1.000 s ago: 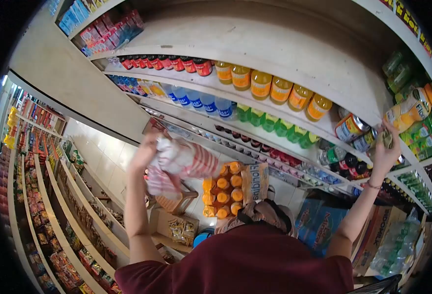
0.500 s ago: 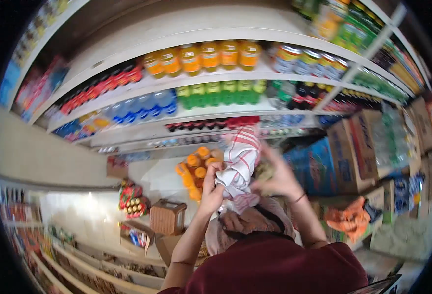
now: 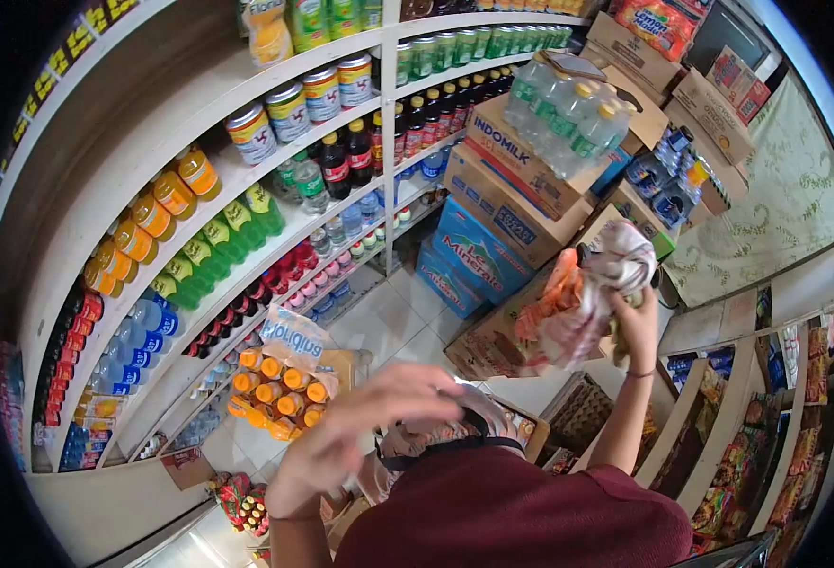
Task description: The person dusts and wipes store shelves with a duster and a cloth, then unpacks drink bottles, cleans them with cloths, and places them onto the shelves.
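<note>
My right hand (image 3: 637, 327) grips a white cloth with red stripes (image 3: 621, 260), bunched up and hanging to the left of the fingers. The cloth is over a box at the right, beside a crumpled orange plastic bag (image 3: 559, 293); I cannot tell whether it rests there. Smeared a little by motion, my left hand (image 3: 370, 426) is in front of my body with fingers stretched out and nothing in it. Near it is a pack of orange-capped bottles (image 3: 270, 388) on the floor, with a printed plastic wrapper (image 3: 292, 336) behind.
Shelves of orange drink bottles (image 3: 157, 213), cans (image 3: 289, 112) and cola bottles (image 3: 334, 166) curve along the left and back. Stacked cartons (image 3: 521, 204) carry a pack of clear bottles (image 3: 564, 114). At the lower right stand snack shelves (image 3: 720, 435).
The view has turned to the right. My left hand has let go of the cloth and is apart from it. My right hand has carried the cloth right, towards the boxes.
</note>
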`<state>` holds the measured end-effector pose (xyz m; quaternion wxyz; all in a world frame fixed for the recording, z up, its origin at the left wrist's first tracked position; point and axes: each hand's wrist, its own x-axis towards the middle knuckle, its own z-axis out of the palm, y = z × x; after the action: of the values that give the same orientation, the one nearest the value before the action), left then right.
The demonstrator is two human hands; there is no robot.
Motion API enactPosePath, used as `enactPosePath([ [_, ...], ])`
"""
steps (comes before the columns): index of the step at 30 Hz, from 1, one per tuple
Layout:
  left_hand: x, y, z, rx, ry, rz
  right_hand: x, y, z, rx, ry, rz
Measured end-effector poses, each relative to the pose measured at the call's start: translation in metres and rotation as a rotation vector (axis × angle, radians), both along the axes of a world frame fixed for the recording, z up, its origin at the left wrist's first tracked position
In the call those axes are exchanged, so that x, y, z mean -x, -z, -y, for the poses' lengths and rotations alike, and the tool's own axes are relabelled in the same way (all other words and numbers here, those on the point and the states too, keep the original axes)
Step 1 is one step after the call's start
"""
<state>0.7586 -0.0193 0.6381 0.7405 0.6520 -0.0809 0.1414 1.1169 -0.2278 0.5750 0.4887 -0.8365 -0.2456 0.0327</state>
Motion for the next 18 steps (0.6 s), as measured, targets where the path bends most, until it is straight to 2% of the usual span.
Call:
enactPosePath([
  [1, -0.019, -0.010, 0.011, -0.025, 0.104, 0.211, -0.021, 0.002, 0.014, 0.033, 0.035, 0.008],
  [3, -0.051, -0.035, 0.031, -0.019, 0.299, 0.462, -0.074, 0.032, 0.037, 0.014, 0.025, 0.001],
  [4, -0.061, -0.045, 0.046, 0.039, 0.282, 0.539, -0.085, 0.039, 0.039, 0.042, 0.064, 0.060],
  [5, -0.071, -0.055, 0.062, 0.094, 0.265, 0.617, -0.100, 0.053, 0.041, 0.174, 0.211, 0.187],
  [6, -0.083, -0.059, 0.087, 0.172, 0.138, 0.732, -0.105, 0.057, 0.041, 0.237, 0.241, 0.194],
  [7, -0.092, -0.059, 0.102, 0.196, 0.102, 0.770, -0.110, 0.060, 0.040, 0.296, 0.269, 0.203],
  [11, -0.112, -0.048, 0.124, 0.189, 0.042, 0.811, -0.124, 0.074, 0.040, 0.217, 0.197, 0.268],
  [15, -0.115, -0.046, 0.137, 0.149, -0.015, 0.817, -0.111, 0.065, 0.039, 0.123, 0.168, 0.362],
  [18, -0.113, -0.045, 0.145, 0.118, -0.067, 0.824, -0.110, 0.057, 0.041, 0.154, 0.142, 0.462],
])
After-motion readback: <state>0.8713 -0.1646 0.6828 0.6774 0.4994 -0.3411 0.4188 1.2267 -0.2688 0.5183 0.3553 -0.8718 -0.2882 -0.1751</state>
